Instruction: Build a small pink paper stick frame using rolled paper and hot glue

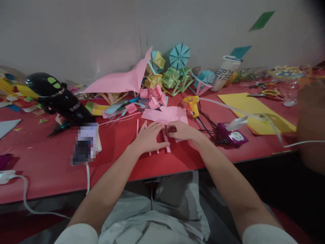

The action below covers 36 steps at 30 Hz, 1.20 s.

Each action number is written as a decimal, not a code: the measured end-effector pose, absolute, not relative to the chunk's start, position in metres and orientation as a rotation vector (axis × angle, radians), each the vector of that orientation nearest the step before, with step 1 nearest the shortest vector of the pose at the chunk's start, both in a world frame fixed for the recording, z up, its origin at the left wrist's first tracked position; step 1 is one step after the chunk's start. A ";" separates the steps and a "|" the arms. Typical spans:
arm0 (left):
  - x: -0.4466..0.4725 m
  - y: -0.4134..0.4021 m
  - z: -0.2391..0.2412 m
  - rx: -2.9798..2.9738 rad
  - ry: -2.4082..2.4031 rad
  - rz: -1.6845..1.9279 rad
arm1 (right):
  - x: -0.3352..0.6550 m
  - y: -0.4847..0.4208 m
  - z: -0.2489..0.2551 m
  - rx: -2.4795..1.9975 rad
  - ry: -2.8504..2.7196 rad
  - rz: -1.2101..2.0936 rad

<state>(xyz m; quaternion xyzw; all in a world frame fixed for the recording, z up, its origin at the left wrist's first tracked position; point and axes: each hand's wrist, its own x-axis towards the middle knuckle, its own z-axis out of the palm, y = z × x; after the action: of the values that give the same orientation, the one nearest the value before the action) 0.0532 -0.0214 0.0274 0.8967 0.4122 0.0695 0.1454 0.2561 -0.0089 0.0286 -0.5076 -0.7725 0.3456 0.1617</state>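
My left hand [150,137] lies flat on the red table [50,162], fingers stretched over several narrow pink paper strips [167,145]. My right hand [180,130] rests just to its right, fingers curled and pinching the top of one pink strip. A sheet of pink paper [166,115] lies directly behind both hands. More folded pink pieces [153,96] sit farther back.
A yellow glue gun [193,104] and purple power strip [231,136] lie to the right, with a yellow sheet [256,112] and scissors [269,93] beyond. A black heat gun [59,98] and a phone [85,144] sit left. Paper flowers [172,69] and a cup [224,73] line the wall.
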 end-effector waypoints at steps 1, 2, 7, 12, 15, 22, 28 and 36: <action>0.053 -0.021 0.027 2.583 1.188 0.201 | 0.257 -0.009 0.028 -1.445 -2.205 0.978; 0.054 -0.021 0.027 2.585 1.189 0.201 | 0.258 -0.008 0.028 -1.442 -2.204 0.975; 0.054 -0.020 0.027 2.592 1.188 0.189 | 0.260 -0.007 0.025 -1.432 -2.195 1.022; 0.055 -0.021 0.028 2.608 1.182 0.188 | 0.261 -0.006 0.023 -1.421 -2.186 1.041; 0.057 -0.022 0.029 2.615 1.186 0.178 | 0.262 -0.006 0.023 -1.439 -2.180 1.025; 0.061 -0.024 0.030 2.612 1.203 0.174 | 0.265 -0.004 0.020 -1.438 -2.137 0.942; 0.064 -0.026 0.030 2.611 1.216 0.155 | 0.264 0.001 0.009 -1.408 -2.021 0.840; 0.065 -0.028 0.031 2.601 1.209 0.155 | 0.265 0.005 0.002 -1.518 -1.874 0.549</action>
<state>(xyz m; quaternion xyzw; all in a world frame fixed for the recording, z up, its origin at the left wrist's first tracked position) 0.0651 -0.0276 0.0313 0.8974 0.4169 0.0533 0.1343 0.2651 0.0046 0.0016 -0.5800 -0.7157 0.2096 0.3279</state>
